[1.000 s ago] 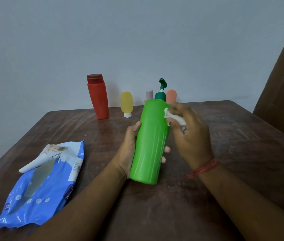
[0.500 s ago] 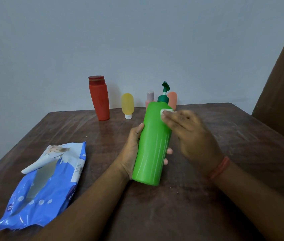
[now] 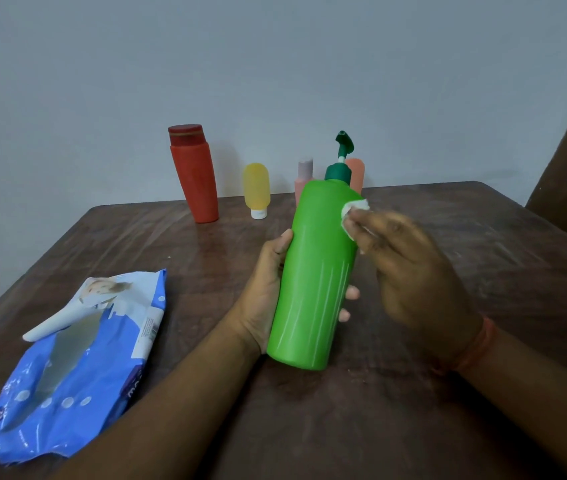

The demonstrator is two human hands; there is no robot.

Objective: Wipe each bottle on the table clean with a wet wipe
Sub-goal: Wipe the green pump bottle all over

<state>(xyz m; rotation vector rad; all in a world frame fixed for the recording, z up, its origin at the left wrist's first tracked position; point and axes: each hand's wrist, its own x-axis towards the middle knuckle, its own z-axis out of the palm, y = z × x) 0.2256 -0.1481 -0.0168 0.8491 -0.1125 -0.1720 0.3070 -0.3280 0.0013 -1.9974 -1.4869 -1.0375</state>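
Bottle in hand: a tall bright green plastic bottle with a dark green pump top (image 3: 313, 271) is held tilted above the dark brown wooden table (image 3: 448, 410), near its middle.
Left hand: the left hand (image 3: 268, 296) wraps the lower body of the green bottle from behind, thumb on the near side, fingertips showing on the far side.
Right hand: the right hand (image 3: 410, 282), blurred, pinches a small crumpled white wet wipe (image 3: 353, 211) and presses it to the bottle's upper right shoulder, just below the pump collar.
Progress: judging by this, the green bottle is mid-wipe, near its top; how much of its body is done cannot be told.
Left to do: a tall red-orange bottle with a dark red cap (image 3: 194, 174), a small yellow tube standing on its white cap (image 3: 256, 188), a pink bottle (image 3: 304, 178) and a peach-coloured tube (image 3: 356, 174) stand along the far edge; whether any has been wiped cannot be told.
Writing: the opened blue and white wet wipe pack (image 3: 67, 368) at near left bears a printed picture and small text too fine to read; the bottles show no label.
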